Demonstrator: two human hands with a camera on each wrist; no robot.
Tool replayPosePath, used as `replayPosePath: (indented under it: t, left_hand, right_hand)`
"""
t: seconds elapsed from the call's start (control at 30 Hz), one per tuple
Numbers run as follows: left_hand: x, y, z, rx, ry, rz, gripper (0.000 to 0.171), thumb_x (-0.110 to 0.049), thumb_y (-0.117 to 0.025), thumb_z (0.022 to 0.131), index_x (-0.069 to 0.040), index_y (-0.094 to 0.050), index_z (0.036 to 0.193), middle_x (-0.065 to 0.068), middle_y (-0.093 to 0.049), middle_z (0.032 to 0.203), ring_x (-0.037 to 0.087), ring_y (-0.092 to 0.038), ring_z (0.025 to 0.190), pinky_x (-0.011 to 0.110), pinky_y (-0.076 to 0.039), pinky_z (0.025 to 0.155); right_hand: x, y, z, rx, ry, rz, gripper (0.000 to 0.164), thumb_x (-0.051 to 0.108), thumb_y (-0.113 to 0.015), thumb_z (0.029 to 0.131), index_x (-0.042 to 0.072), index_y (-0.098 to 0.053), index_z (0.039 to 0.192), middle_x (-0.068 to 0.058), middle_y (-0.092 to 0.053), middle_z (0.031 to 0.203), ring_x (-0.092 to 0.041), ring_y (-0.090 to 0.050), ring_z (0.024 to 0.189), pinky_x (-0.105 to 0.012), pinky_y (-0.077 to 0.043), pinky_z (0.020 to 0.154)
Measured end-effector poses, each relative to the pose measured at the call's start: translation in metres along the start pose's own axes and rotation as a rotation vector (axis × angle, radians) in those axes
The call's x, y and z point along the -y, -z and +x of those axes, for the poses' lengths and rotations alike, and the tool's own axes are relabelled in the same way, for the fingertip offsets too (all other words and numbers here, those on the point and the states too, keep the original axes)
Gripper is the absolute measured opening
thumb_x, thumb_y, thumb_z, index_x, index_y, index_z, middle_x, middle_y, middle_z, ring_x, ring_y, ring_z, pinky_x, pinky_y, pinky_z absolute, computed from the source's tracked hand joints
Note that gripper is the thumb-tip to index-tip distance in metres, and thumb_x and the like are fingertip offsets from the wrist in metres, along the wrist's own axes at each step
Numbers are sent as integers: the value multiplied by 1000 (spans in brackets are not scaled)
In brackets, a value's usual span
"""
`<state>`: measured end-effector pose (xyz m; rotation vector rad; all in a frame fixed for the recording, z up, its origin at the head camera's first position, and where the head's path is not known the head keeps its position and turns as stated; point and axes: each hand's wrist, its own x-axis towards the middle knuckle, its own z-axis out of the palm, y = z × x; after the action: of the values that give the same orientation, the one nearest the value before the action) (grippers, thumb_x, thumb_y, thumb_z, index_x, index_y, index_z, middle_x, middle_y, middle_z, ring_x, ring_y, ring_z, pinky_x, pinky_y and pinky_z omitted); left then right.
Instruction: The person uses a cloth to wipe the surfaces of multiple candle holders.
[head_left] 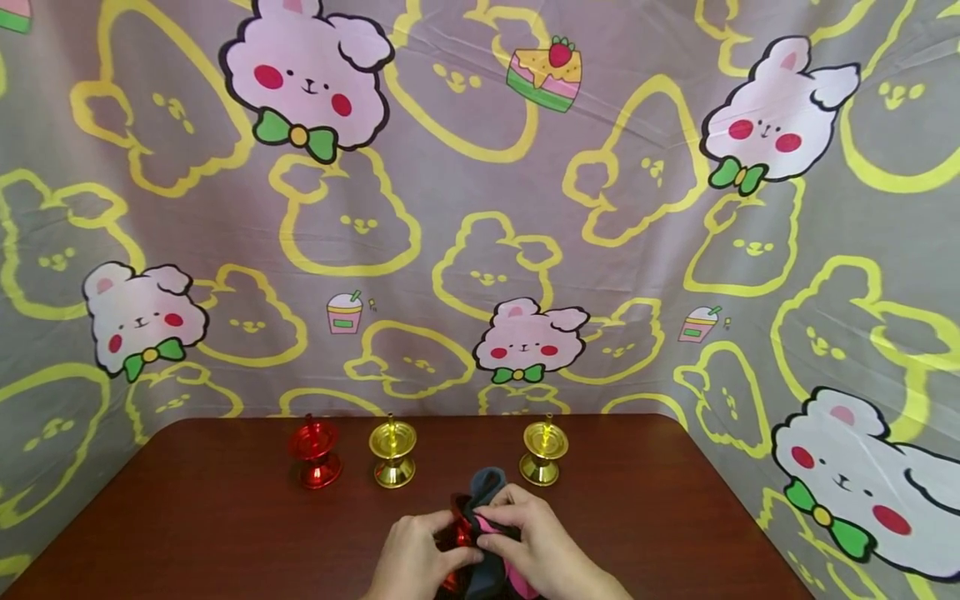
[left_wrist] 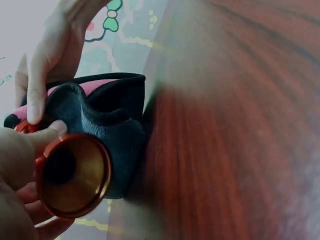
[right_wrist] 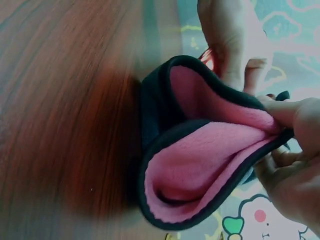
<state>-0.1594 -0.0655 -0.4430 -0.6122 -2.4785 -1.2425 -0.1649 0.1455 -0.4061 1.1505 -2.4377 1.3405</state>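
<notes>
My left hand point(head_left: 412, 557) grips a shiny red metal candle holder point(left_wrist: 105, 182) near the front of the table, in the middle. The holder lies tilted, so its hollow, gold-toned underside faces the left wrist camera. My right hand point(head_left: 543, 542) pinches a folded cleaning cloth point(right_wrist: 200, 155), dark grey on one side and pink on the other, with black edging. In the left wrist view the cloth point(left_wrist: 112, 130) bunches against the holder's upper part. Cloth and fingers hide much of the holder's middle and top.
Along the back of the brown wooden table point(head_left: 225, 533) stand another red candle holder point(head_left: 320, 472), a gold candle holder point(head_left: 393, 471) and, farther right, a second gold candle holder point(head_left: 540, 469). A patterned curtain point(head_left: 645, 350) surrounds the table's back and sides.
</notes>
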Motion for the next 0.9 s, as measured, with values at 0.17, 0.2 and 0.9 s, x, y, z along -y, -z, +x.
replayPosePath:
  t: [0.17, 0.2, 0.9]
  left_hand:
    - [-2, 6, 8, 111, 213, -403, 37, -24, -87, 80, 1, -73, 104, 4, -73, 89, 10, -66, 77, 24, -54, 65]
    - [-3, 7, 10, 132, 257, -521, 37, -20, -84, 83, 5, -71, 107, 6, -73, 90, 11, -67, 78, 25, -55, 67]
    - [3, 12, 5, 550, 258, -1173, 41, -13, -55, 104, 17, -52, 132, 8, -74, 101, 18, -72, 91, 32, -57, 82]
  right_hand:
    - [-5, 6, 1, -129, 88, -6, 22, 14, -71, 93, 8, -75, 114, 3, -60, 100, -7, -56, 89, -24, -52, 72]
    - [-6, 8, 1, -156, 88, 11, 22, 13, -71, 93, 8, -74, 115, 2, -60, 100, -9, -56, 90, -24, -52, 73]
    - [-8, 26, 3, 85, -36, 210, 24, 19, -64, 99, 13, -71, 121, -3, -60, 107, -15, -55, 99, -27, -49, 84]
